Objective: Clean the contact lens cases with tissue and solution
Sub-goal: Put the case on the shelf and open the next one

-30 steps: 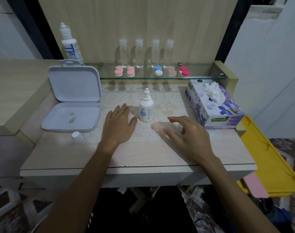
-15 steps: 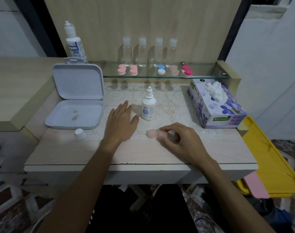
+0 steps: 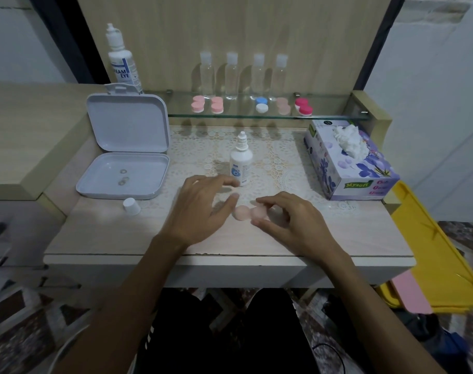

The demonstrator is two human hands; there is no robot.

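A pale pink contact lens case [image 3: 247, 213] lies near the table's front middle. My right hand [image 3: 289, 220] pinches its right cup between thumb and fingers. My left hand [image 3: 200, 209] hovers just left of the case with fingers spread and relaxed, its thumb tip close to the left cup. A small white solution bottle [image 3: 240, 164] stands uncapped behind the hands. The tissue box [image 3: 348, 160], with a tissue sticking up, sits at the right.
An open white lidded box [image 3: 124, 157] with small lenses in it lies at the left, a white cap [image 3: 131, 206] in front of it. On the glass shelf [image 3: 324, 116] stand several lens cases, clear bottles and a large solution bottle [image 3: 122, 60]. A yellow tray [image 3: 432, 255] sits lower right.
My right hand closed on the pink case and pulled it toward the table's front. My left hand lifted off the table and moved right toward the case.
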